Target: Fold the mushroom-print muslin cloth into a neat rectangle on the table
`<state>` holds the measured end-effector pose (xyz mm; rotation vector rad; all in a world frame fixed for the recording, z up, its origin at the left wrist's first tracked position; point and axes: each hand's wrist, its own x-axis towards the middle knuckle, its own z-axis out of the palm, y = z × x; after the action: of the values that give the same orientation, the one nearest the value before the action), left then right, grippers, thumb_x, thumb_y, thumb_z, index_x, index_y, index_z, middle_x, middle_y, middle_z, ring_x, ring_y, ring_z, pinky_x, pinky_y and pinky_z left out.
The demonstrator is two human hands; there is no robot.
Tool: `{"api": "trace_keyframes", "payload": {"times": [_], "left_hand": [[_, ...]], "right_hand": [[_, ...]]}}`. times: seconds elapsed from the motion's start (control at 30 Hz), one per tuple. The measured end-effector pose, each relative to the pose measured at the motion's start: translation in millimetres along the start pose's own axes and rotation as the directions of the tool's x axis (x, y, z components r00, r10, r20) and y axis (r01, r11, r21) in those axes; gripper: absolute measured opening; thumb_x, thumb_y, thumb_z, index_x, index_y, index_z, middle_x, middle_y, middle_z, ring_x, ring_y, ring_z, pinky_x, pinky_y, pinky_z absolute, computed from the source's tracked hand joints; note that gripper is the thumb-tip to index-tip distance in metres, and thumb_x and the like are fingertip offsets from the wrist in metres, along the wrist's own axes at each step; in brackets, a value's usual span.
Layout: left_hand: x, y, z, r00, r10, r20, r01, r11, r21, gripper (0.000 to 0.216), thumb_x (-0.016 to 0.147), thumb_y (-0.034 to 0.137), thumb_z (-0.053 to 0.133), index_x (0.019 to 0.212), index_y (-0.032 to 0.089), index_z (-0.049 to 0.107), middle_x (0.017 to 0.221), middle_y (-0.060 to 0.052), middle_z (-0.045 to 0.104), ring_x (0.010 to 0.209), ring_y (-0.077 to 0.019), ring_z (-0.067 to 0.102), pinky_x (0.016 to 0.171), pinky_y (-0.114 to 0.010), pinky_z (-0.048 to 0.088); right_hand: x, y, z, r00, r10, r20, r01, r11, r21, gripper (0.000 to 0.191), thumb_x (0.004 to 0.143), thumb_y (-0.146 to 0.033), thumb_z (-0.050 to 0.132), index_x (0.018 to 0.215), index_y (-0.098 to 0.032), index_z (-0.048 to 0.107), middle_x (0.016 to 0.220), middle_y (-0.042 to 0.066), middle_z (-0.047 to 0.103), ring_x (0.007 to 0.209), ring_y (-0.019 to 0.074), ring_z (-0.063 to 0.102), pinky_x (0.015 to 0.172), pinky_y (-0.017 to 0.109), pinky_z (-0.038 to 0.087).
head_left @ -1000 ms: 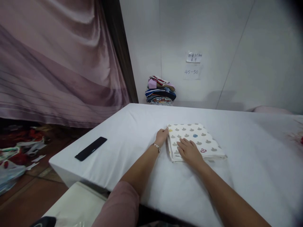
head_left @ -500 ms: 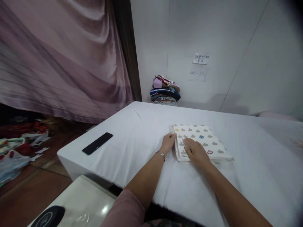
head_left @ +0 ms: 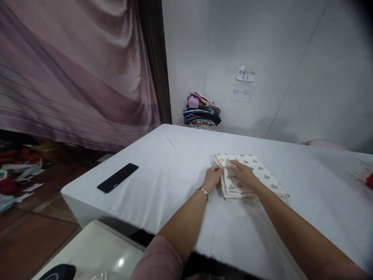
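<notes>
A folded white cloth (head_left: 266,177) printed with grey mouse-head shapes and a few coloured ones lies on the white-covered table (head_left: 175,167). At its left edge my left hand (head_left: 212,177), with a bracelet on the wrist, is closed, its thumb and fingertips pinching the layers. My right hand (head_left: 244,175) rests over the left part of the cloth, its fingers stretched out toward my left fingertips and touching the top layer. The near left corner of the cloth looks slightly raised and uneven. My right palm and forearm hide part of the print.
A black phone (head_left: 117,177) lies at the table's left side. Folded fabrics are stacked (head_left: 202,112) by the wall beyond the far edge. Near front left is a white surface (head_left: 96,245) with a dark round object. Something red (head_left: 369,181) shows at far right.
My right hand has slid left and slightly away from me over the cloth, closer to my left hand. The left edge of the cloth looks more ruffled. My view has shifted slightly.
</notes>
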<state>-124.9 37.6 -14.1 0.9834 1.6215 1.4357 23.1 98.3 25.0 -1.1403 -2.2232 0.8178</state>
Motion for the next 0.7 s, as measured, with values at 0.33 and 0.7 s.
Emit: {"api": "trace_keyframes", "payload": {"times": [0.33,0.7], "left_hand": [[2,6,-6,0.970,-0.217,0.111,0.239,0.933,-0.269,0.009,0.067,0.011,0.054,0.068,0.014,0.061,0.048,0.004,0.047,0.042,-0.0068,0.042,0.041,-0.018,0.027],[1,12,-16,0.930,-0.281,0.238,0.351,0.870,-0.347,0.026,0.072,0.040,0.061,0.069,0.015,0.055,0.053,0.003,0.049,0.046,-0.0084,0.047,0.049,-0.021,0.040]], "right_hand": [[17,-2,58,0.991,-0.120,0.060,0.132,0.952,-0.275,0.053,0.085,-0.033,0.044,0.134,-0.014,0.045,0.140,0.013,0.045,0.132,0.0245,0.036,0.108,0.044,0.027],[8,-11,53,0.981,-0.080,0.177,0.137,0.932,-0.336,0.056,0.087,-0.031,0.040,0.140,-0.015,0.036,0.149,0.013,0.030,0.139,0.0246,0.022,0.111,0.046,0.019]]}}
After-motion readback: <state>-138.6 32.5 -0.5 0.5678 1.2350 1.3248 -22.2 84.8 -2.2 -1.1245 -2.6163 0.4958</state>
